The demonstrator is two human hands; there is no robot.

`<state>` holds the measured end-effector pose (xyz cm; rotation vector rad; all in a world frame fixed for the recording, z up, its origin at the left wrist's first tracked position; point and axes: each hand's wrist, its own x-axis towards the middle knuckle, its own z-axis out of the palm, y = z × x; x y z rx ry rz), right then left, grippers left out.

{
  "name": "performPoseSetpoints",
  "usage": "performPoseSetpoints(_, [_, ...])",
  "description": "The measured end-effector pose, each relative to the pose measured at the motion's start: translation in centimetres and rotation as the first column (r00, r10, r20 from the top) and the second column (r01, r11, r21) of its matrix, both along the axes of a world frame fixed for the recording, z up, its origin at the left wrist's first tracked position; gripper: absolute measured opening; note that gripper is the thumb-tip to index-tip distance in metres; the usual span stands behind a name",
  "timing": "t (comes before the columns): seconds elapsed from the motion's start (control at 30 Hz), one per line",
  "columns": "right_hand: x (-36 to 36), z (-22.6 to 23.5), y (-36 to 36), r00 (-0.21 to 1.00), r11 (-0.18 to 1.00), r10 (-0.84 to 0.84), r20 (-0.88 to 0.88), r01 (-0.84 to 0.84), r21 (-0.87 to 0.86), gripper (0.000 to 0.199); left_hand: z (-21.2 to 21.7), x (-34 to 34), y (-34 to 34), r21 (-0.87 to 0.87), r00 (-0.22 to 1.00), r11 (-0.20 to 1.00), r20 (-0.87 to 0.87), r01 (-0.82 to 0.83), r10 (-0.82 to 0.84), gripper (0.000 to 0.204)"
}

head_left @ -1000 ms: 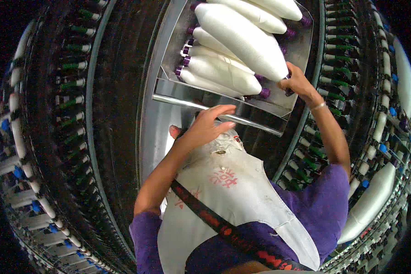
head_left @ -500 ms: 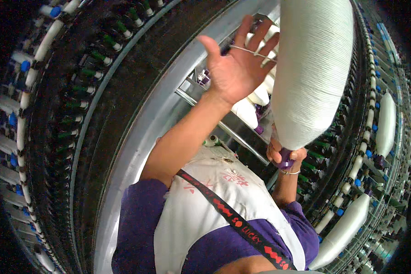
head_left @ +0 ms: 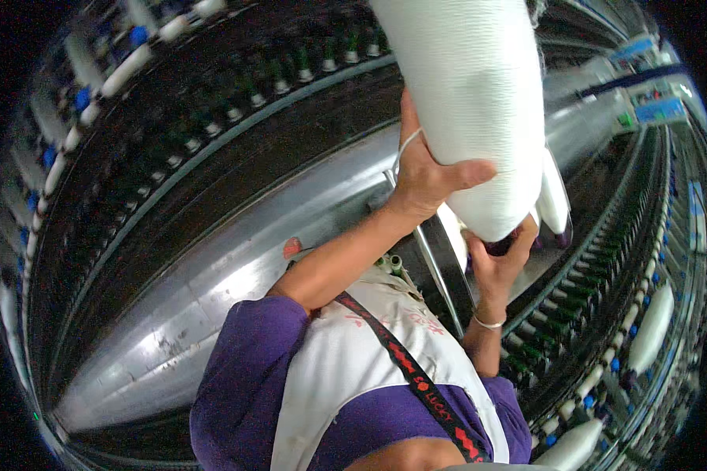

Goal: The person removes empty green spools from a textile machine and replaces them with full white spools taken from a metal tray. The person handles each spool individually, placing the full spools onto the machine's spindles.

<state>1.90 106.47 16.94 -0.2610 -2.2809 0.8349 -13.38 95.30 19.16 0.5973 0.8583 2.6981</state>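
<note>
Pointing lengthwise away from the apron point(head_left: 322, 357), the white yarn bobbin point(head_left: 487, 102) is held beyond it: the left hand point(head_left: 430, 174) wraps its flank, the right hand point(head_left: 501, 263) grips its purple end point(head_left: 503, 246), toward the apron.

Lighting is uneven: the white bobbin point(head_left: 487, 102) looks bright and softly shaded, while the corners sink into speckled black. Pale glare patches shine on the smooth grey floor point(head_left: 173, 337), and a metal bar point(head_left: 438, 271) glints. The wide lens bends straight lines into arcs; spindles point(head_left: 305, 72) at upper left look blurred.
</note>
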Motion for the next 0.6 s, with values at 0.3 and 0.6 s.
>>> performPoseSetpoints(0.3, [-3.3, -0.9, -1.7, 0.502, 0.252, 0.863, 0.05, -0.344, -0.904, 0.06, -0.2, -1.3, -7.9, -0.075, 0.981, 0.993, -0.18, -0.09, 0.075, 0.134])
performPoseSetpoints(0.6, [-10.0, 3.2, -8.5, 0.841, 0.819, 0.539, 0.048, -0.51, -0.262, 0.068, 6.3, 0.6, -14.4, -0.099, 0.739, 0.762, -0.351, -0.64, 0.575, 0.14])
